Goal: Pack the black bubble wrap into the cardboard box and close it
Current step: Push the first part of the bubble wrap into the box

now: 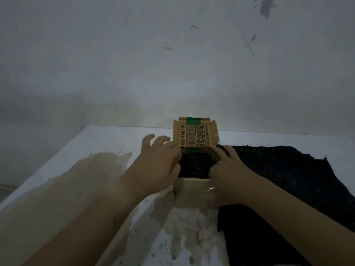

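Left hand, right hand at cardboard box, black bubble wrap inside

The scene is dim, washed in a cold blue-grey cast, with soft flat light and no hard shadows. The wall is palest just above the far edge of the desk and darkens toward the left corner. The black bubble wrap reads as a near-featureless dark mass. A small glare spot glints on the near flap of the cardboard box. The forearms stretch at the lower edges, and the fingers of the left hand look slightly smeared.
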